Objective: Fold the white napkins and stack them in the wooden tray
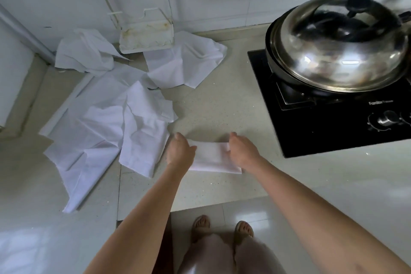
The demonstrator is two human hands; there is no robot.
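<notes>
A person stands at a pale speckled stone countertop (222,104), both bare arms reaching forward over a small folded white cloth napkin (212,158) that lies flat near the counter's front edge. The left hand (180,151) rests on the napkin's left end, fingers curled down over the cloth; the right hand (242,150) covers its right end, fingers bent onto the fabric. The two hands sit apart, the napkin's bare middle showing between them. Whether either hand pinches the cloth or merely presses it cannot be told. To the left, a loose heap of unfolded, creased white napkins (106,131) sprawls across the counter toward the tiled wall, near a white plastic rack (146,36). At right, a domed steel-lidded pan (338,44) sits on a black glass cooktop (333,127).
</notes>
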